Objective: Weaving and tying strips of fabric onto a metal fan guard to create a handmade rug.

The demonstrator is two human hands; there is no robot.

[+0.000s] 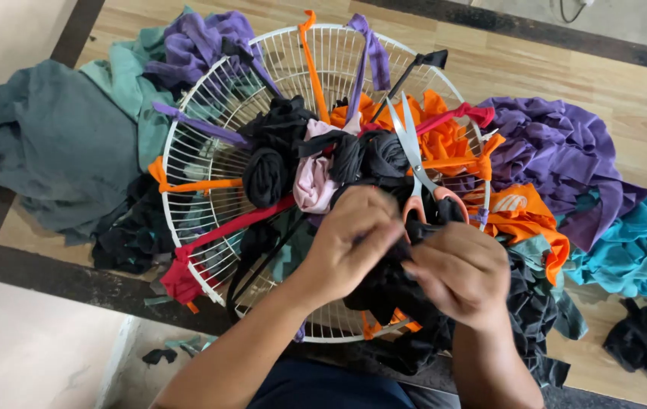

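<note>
Both hands (pixel 407 257) on black cloth (pixel 388 291)

Place: an informal home-style craft or rag-work corner, set up on the floor.
Floor: wood-look planks (pixel 626 91) with dark border strips, beside pale tile (pixel 13 348).
Material: heaps of cut fabric scraps in purple (pixel 558 151), teal (pixel 642 250), orange, grey-green (pixel 58 144) and black.
Frame: 1 round white wire grille (pixel 210 151) with cloth strips tied across it.
Tool: 1 pair of orange-handled scissors (pixel 414 163) lying on the scraps.
</note>
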